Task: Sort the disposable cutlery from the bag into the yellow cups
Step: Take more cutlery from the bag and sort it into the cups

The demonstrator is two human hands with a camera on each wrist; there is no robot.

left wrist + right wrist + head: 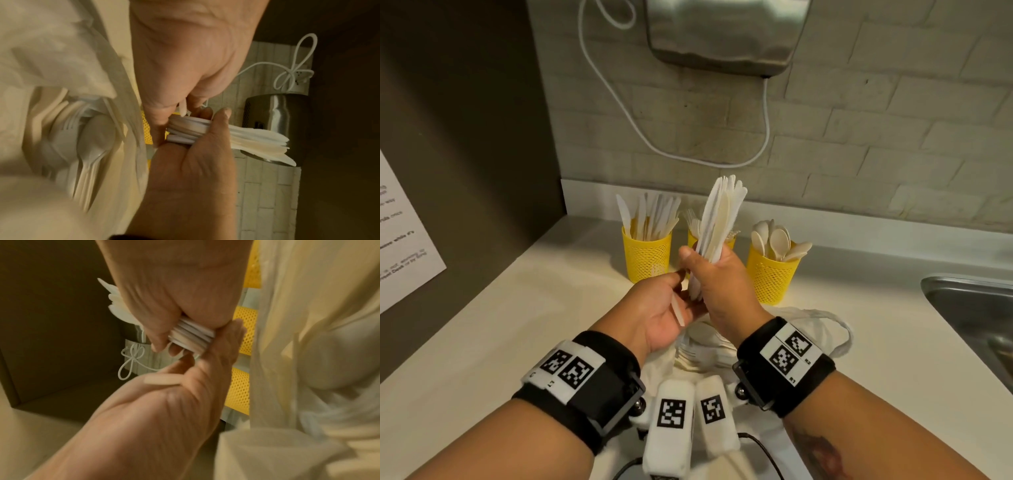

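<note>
Right now the right hand (717,281) is curled round a bundle of knives (717,219), held upright w/ blades up, above the counter (517,308) and in front of the middle yellow cup (729,241). Left hand (664,308) sits just beside and under it, palm turned up; its fingers (676,277) touch the handle ends of the bundle, and one single knife (677,310) lies across the palm. Can't tell if the left hand actually pinches anything, fingers look loosely bent. Left wrist view shows the stacked handle ends squeezed betw. the right thumb and fingers, serrated blades fanning out past the hand. Bag (822,329) lies on the counter under both wrists, white plastic, open, w/ more spoons and forks (90,146) piled inside. Three yellow mesh cups stand in a row near the wall: left cup (647,255) has knives, the middle one has forks, right cup (772,275) has spoons. Steel sink (969,301) at the right edge, metal dispenser (726,34) on the brick wall w/ a white cord (619,99) looping below, printed sheet (404,240) on the dark panel at left.
</note>
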